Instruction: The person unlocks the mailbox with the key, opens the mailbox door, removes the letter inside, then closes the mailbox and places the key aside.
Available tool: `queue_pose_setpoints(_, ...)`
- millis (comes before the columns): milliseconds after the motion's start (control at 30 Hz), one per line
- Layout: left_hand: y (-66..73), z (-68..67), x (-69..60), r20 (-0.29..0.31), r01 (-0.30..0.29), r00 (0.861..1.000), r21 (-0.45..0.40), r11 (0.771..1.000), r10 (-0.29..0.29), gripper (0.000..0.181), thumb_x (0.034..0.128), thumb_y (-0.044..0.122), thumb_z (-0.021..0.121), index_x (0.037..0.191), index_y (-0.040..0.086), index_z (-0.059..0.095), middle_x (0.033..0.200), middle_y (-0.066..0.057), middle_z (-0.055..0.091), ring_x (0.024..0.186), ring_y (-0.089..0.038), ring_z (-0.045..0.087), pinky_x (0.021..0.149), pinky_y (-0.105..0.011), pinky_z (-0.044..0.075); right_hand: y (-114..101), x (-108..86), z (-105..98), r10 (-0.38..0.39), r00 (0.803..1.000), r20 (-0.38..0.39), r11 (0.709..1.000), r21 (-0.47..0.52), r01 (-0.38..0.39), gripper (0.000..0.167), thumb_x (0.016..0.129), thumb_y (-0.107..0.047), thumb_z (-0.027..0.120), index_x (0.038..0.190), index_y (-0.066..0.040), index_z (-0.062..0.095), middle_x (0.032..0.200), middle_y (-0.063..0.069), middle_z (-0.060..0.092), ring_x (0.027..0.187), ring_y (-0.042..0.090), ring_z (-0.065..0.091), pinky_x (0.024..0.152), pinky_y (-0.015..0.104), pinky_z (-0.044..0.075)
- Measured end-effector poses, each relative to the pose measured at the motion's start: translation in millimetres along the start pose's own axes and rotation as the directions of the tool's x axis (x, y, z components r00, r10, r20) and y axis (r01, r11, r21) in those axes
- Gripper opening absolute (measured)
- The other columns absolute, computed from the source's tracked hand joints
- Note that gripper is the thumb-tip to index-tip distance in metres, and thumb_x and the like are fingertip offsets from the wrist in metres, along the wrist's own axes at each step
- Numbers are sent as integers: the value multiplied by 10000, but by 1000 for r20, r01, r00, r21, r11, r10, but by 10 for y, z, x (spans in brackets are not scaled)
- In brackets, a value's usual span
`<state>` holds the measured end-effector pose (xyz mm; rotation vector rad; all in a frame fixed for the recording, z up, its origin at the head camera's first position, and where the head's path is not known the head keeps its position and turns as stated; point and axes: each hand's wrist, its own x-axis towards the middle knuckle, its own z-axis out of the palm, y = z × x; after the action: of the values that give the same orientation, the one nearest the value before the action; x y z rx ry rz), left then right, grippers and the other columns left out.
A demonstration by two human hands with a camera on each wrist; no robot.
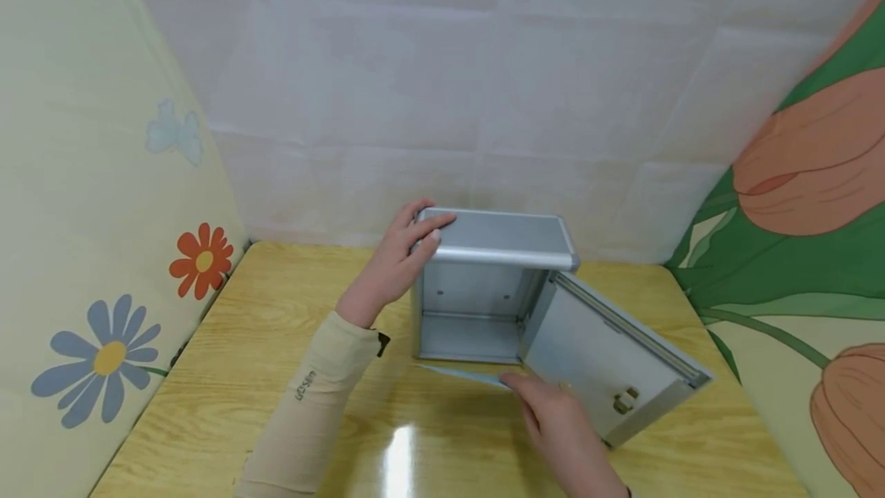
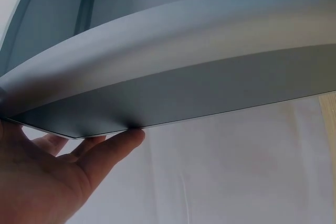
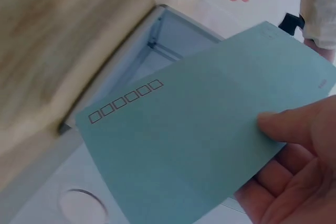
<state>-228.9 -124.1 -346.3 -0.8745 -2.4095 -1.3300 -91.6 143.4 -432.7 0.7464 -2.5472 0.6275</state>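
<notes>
A silver-grey metal box [image 1: 505, 237] stands on the table with its door [image 1: 594, 344] swung out to the right, and its inside shows bare walls and floor. My left hand [image 1: 397, 263] rests on the top left corner of the box, fingers spread; in the left wrist view the hand [image 2: 63, 177] touches the edge of the box [image 2: 210, 82]. My right hand [image 1: 556, 421] pinches a light blue envelope [image 1: 463, 374] in front of the box's opening. The right wrist view shows the thumb of that hand [image 3: 299, 156] over the envelope [image 3: 184, 129], which has a row of small red squares.
The wood-patterned table [image 1: 276, 329] lies under the box. A lock [image 1: 625, 400] sits on the inner face of the door. Behind the box hangs a white creased sheet [image 1: 415, 83], with flower-printed panels at the left [image 1: 83, 214] and right [image 1: 795, 298].
</notes>
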Motion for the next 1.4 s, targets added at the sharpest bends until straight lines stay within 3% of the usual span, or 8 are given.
queue_pose_setpoints(233, 6, 8, 16, 11, 2, 1000, -5, 1000, -2, 457, 1035, 413, 363, 1431, 211, 470, 1520, 4, 214, 1379, -194, 223, 982, -468, 343, 15, -135, 114, -48, 998, 40, 998, -40, 50, 499, 637, 176, 763, 1046, -105, 710, 984, 5, 711, 842, 151, 676, 694, 303, 541)
queue_pose_setpoints(433, 11, 9, 17, 13, 4, 1000, -7, 1000, -4, 459, 1035, 412, 365, 1431, 205, 471, 1518, -4, 217, 1375, -203, 232, 979, -472, 345, 30, -193, 201, -82, 996, 38, 996, -15, 83, 443, 672, 161, 744, 1021, -109, 712, 971, 3, 714, 843, 160, 680, 703, 314, 543)
queue_pose_setpoints(733, 24, 2, 16, 12, 24, 1000, -31, 999, -24, 444, 1037, 398, 369, 1424, 209, 480, 1524, 10, 207, 1409, -185, 162, 1017, -469, 322, 47, -273, 282, -57, 977, 205, 998, -17, 62, 424, 712, 159, 700, 1055, -89, 719, 1029, 49, 703, 904, 212, 668, 749, 359, 536)
queue_pose_setpoints(867, 29, 0, 17, 14, 31, 999, -28, 999, -30, 445, 1037, 404, 366, 1424, 217, 480, 1524, 20, 204, 1413, -177, 150, 1027, -465, 314, 26, -272, 308, -39, 940, 340, 998, -27, 51, 396, 757, 118, 690, 1094, -88, 709, 1088, 70, 679, 967, 245, 643, 788, 415, 519)
queue_pose_setpoints(1033, 25, 3, 15, 11, 22, 1000, -13, 1000, -21, 447, 1037, 405, 364, 1421, 212, 485, 1519, 12, 213, 1399, -211, 185, 1011, -467, 320, 10, -248, 322, -23, 842, 539, 1000, 18, 16, 326, 855, -49, 685, 1177, -97, 674, 1174, 103, 625, 1053, 286, 595, 790, 480, 498)
queue_pose_setpoints(1100, 25, 2, 15, 9, 18, 1000, -10, 1000, -17, 447, 1037, 405, 363, 1421, 210, 485, 1518, 9, 215, 1396, -209, 191, 1011, -467, 319, 21, -247, 339, -33, 816, 577, 999, 41, 11, 334, 878, -184, 692, 1199, -94, 659, 1193, 114, 610, 1069, 298, 583, 788, 489, 495)
queue_pose_setpoints(1267, 28, 2, 9, 3, 15, 1000, -7, 1000, -15, 446, 1036, 406, 363, 1418, 212, 489, 1515, 7, 220, 1390, -201, 201, 1016, -466, 316, 93, -274, 397, -28, 778, 627, 997, 76, -25, 723, 788, -613, 672, 1269, -78, 607, 1277, 157, 554, 1149, 365, 526, 867, 555, 446)
queue_pose_setpoints(1400, 18, 4, 4, 2, 12, 1000, -11, 1000, -12, 442, 1037, 401, 366, 1417, 213, 490, 1516, 6, 218, 1389, -238, 207, 1015, -473, 312, 107, -303, 457, -1, 737, 676, 995, 71, -64, 539, 875, -442, 670, 1298, -117, 589, 1330, 158, 517, 1199, 392, 483, 900, 573, 417)
